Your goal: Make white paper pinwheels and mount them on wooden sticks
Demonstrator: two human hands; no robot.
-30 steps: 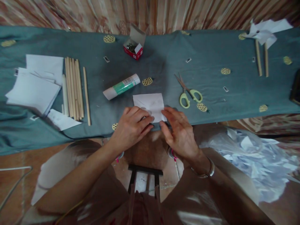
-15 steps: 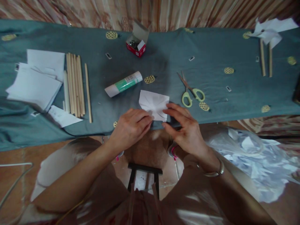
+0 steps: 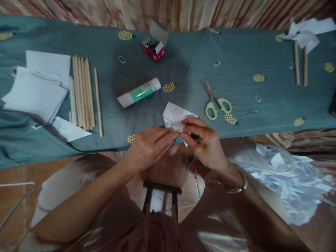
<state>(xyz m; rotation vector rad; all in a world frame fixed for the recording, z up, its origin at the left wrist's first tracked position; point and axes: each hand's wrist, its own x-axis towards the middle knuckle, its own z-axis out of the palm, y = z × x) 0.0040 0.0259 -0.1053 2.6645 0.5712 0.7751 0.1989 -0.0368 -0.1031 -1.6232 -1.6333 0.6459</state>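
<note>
A small creased sheet of white paper point(image 3: 174, 115) is held between my two hands at the table's near edge. My left hand point(image 3: 152, 143) pinches its lower edge with thumb and fingers. From the right, my right hand point(image 3: 203, 140) grips the same paper, its fingertips meeting those of the left; a small corner pokes out below them. Behind the paper lies a white and green glue stick point(image 3: 141, 91). Scissors with light green handles point(image 3: 215, 102) rest to the right, blades slightly apart. The fingertips hide part of the paper.
On the left are stacked white paper sheets point(image 3: 36, 92) and several wooden sticks point(image 3: 83, 92). An open red box point(image 3: 153, 50) with small dark items stands at the back. Paper pinwheels on sticks point(image 3: 306, 38) lie far right. Below, a clear bag of paper scraps point(image 3: 286, 182) sits beside my leg.
The paper has turned and tilted, with a corner now pointing down below the fingers. My hands have come together, the right fingertips moving from its right edge to its lower edge.
</note>
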